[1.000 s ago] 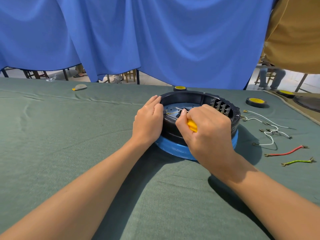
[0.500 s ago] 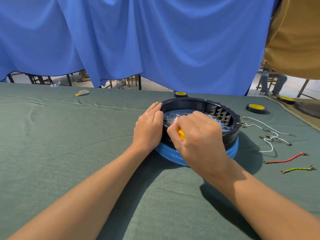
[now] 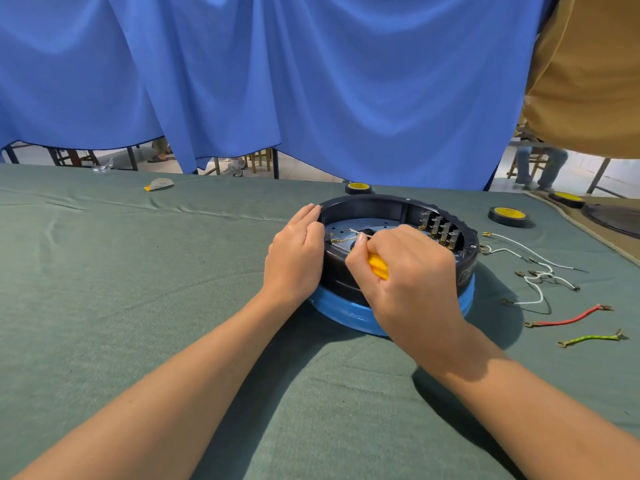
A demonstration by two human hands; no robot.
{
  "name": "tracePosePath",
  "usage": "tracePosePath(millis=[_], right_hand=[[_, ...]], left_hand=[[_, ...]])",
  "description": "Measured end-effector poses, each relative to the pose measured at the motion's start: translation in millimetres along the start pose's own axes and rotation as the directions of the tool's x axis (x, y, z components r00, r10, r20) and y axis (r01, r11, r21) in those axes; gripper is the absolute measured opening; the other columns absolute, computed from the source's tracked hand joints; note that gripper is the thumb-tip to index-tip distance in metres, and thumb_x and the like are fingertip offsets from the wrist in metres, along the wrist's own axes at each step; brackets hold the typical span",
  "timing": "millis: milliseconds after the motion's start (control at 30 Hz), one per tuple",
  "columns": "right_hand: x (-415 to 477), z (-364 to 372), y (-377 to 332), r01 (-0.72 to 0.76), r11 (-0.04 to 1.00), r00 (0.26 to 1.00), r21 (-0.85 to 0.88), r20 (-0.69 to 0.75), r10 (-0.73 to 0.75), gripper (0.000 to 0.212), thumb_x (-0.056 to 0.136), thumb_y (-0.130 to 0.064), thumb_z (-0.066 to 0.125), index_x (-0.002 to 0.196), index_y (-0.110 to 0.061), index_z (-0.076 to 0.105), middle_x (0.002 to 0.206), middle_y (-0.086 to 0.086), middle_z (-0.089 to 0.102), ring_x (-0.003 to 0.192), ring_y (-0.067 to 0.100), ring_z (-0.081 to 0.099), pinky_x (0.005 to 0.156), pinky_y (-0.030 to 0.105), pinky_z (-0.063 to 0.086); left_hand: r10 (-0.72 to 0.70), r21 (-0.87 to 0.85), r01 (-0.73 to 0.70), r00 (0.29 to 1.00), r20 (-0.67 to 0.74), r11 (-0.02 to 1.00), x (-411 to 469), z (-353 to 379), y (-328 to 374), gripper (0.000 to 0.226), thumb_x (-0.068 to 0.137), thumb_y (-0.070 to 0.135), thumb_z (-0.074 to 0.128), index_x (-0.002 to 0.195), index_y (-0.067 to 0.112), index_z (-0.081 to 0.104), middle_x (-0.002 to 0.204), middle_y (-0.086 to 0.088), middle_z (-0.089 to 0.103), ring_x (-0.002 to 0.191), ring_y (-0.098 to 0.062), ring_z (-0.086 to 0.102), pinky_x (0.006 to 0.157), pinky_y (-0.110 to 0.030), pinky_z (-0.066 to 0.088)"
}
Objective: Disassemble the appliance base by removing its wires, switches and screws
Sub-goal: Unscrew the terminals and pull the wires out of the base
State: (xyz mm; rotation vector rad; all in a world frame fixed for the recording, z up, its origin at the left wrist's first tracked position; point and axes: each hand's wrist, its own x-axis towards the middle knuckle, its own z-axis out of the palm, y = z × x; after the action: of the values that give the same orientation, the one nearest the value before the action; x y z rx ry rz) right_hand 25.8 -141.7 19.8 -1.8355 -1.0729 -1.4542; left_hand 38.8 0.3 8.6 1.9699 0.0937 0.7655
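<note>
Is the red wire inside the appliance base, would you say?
No, the red wire lies on the cloth beside the appliance base.

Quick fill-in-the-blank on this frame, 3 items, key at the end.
1. The right hand grips a tool whose handle is ____.
2. The left hand rests on the black rim of the appliance base, whose lower part is ____.
3. On the cloth, between the white wires and the green wire, lies a ____ wire.
Missing words: yellow; blue; red.
</note>
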Motion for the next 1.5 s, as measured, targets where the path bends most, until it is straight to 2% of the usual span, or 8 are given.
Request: tracePosePath(millis=[133,367,533,833,1000,1100,1233,1500], right_hand=[[15,3,-12,0.183,0.976,0.982,-0.121,0.059,-0.177,0.039,0.063,0.016,0.074,0.055,-0.01,0.045,0.05,0.008,0.039,0.046,0.024,0.034,0.043,0.034,0.035],[7,15,-18,0.264,0.911,0.96,-0.317,0.18,-0.215,0.028,0.086,0.009,0.048,0.066,-0.01,0.055,0.055,0.007,0.039,0.062,0.021,0.022,0.059,0.033,0.023],[7,5,-8,-0.018,0.996,0.999,-0.089,0.037,0.021,0.03,0.086,-0.002,0.063,0.059,-0.006,0.05,0.051,0.005,0.043,0.05,0.019,0.035,0.051,0.029,0.033],[21,-21,35,-0.492,0.867,0.865,0.078,-0.066,0.497,0.034,0.088,-0.02,0.06,0.058,-0.004,0.06,0.045,0.004,0.05,0.043,0.017,0.044,0.051,0.018,0.031],[28,-35,67,-0.721,0.653,0.634,0.232,-0.159,0.757,0.031,0.081,-0.021,0.061,0.052,-0.011,0.053,0.043,-0.004,0.039,0.042,0.012,0.034,0.049,0.025,0.03],[35,-48,86,-0.81,0.431,0.408,0.397,-0.147,0.901,0.034,0.082,-0.032,0.066,0.053,-0.017,0.057,0.044,0.0,0.048,0.045,0.015,0.043,0.047,0.027,0.036],[25,-59,98,-0.875,0.252,0.285,0.412,0.02,0.958,0.024,0.085,-0.037,0.073,0.065,-0.023,0.07,0.057,-0.004,0.063,0.049,0.007,0.048,0.054,0.026,0.041],[-27,-67,74,-0.9,0.424,0.431,0.104,0.056,0.901,0.023,0.095,-0.037,0.059,0.088,-0.018,0.07,0.075,-0.005,0.067,0.071,0.017,0.058,0.072,0.035,0.047]], left_hand=[[-0.068,0.038,0.066,0.996,0.057,0.997,-1,-2,4,0.021,0.078,0.028,0.025,0.071,0.042,0.039,0.076,0.025,0.045,0.072,0.01,0.046,0.078,-0.026,0.029],[-0.022,0.096,0.019,0.999,0.028,0.995,-4,-3,0,0.022,0.095,0.003,0.042,0.107,-0.003,0.06,0.121,-0.014,0.057,0.09,-0.02,0.044,0.079,-0.028,0.03],[0.017,0.033,-0.018,1.0,0.017,0.999,-2,-1,4,0.038,0.082,0.027,0.028,0.102,0.03,0.06,0.122,0.005,0.06,0.107,-0.012,0.05,0.091,-0.031,0.036],[-0.005,0.066,0.003,0.999,0.032,0.998,4,-4,3,0.063,0.08,0.035,0.027,0.133,0.015,0.058,0.143,0.004,0.049,0.129,-0.011,0.045,0.111,-0.039,0.035],[-0.018,0.044,0.017,1.0,0.023,0.999,10,-10,9,0.053,0.08,0.031,0.031,0.112,0.016,0.071,0.128,0.007,0.06,0.112,0.0,0.048,0.095,-0.017,0.033],[0.064,0.181,-0.076,0.995,0.072,0.981,13,-13,22,0.044,0.083,0.024,0.04,0.112,0.016,0.071,0.119,0.001,0.067,0.105,-0.008,0.054,0.095,-0.024,0.04],[0.212,0.46,-0.289,0.954,0.212,0.84,14,-7,45,0.035,0.089,0.018,0.051,0.121,0.021,0.066,0.121,0.003,0.066,0.119,-0.019,0.05,0.106,-0.036,0.029],[0.035,0.624,-0.491,0.802,0.596,0.607,25,37,81,0.025,0.091,0.034,0.053,0.109,0.02,0.064,0.105,-0.001,0.067,0.09,-0.026,0.059,0.076,-0.035,0.041]])
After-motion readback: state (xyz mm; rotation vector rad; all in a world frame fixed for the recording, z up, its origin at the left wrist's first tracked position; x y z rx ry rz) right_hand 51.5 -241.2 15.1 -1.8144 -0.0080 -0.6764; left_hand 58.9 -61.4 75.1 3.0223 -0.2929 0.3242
